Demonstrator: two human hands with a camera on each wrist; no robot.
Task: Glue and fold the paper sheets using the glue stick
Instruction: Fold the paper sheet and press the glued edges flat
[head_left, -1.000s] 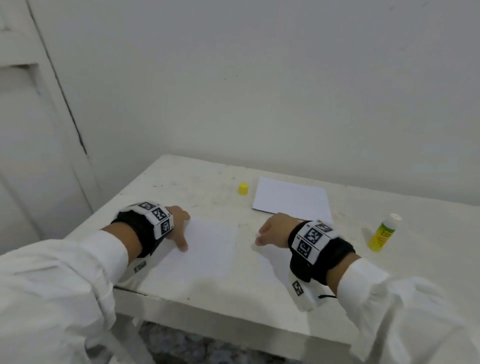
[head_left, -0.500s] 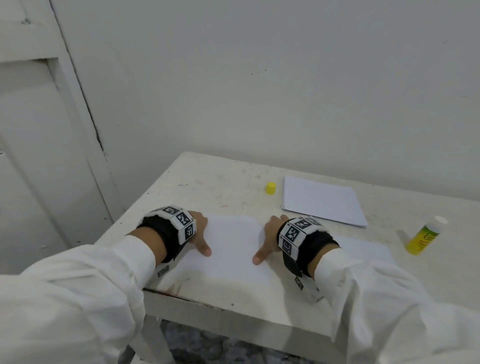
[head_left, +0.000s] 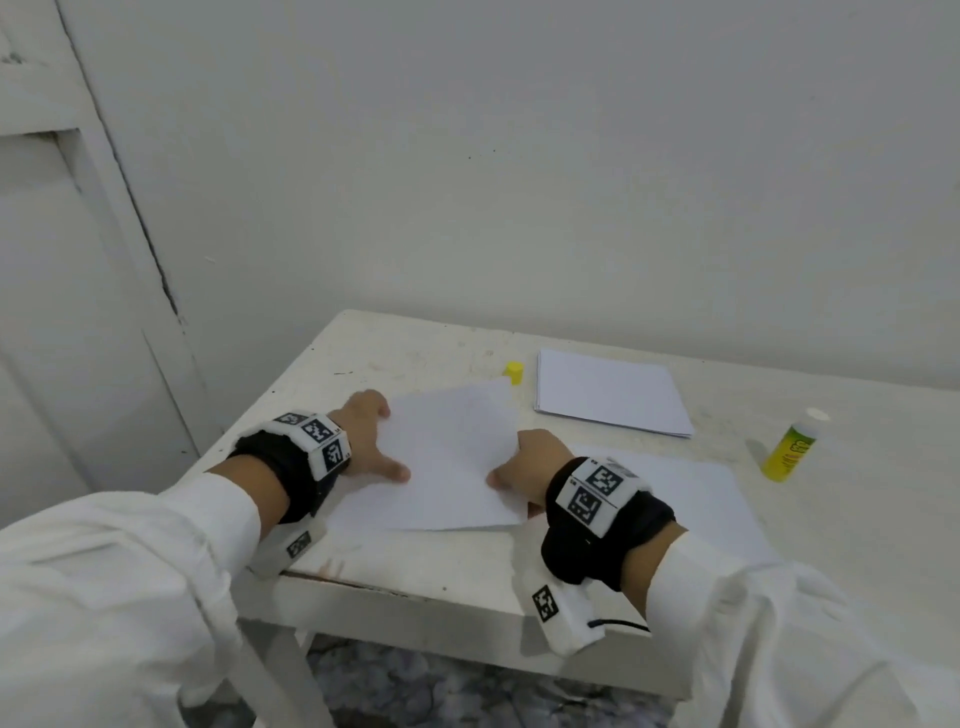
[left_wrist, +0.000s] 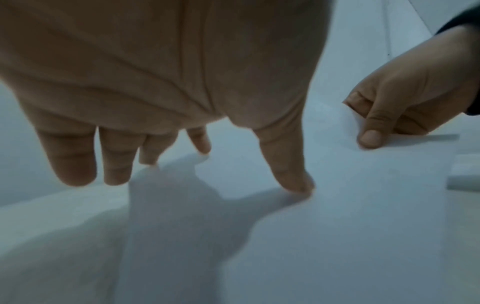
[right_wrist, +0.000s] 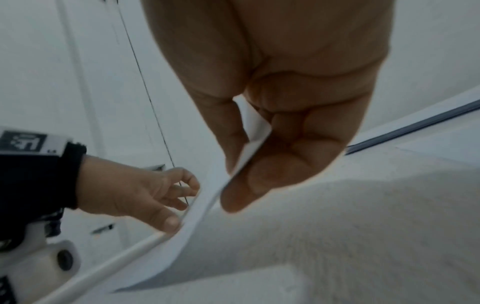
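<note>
Glue stick (head_left: 789, 451) label too small to read; right wrist view blurred — sheet (right_wrist: 187, 232) edge smeared, left hand (right_wrist: 135, 195) fingertips partly hidden behind it.

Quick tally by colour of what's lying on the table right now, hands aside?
White: 3 — the lifted sheet, the flat sheet beneath the right wrist, the paper stack
Yellow: 2 — the glue stick, its loose cap
Total: 5

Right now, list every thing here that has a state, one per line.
Paper sheet: right edge lifted, partly off the table.
Right hand: pinches the sheet's edge.
Left hand: fingers spread, thumb presses the sheet.
Glue stick: upright, uncapped.
Yellow cap: off, on table.
Paper stack: flat.
</note>
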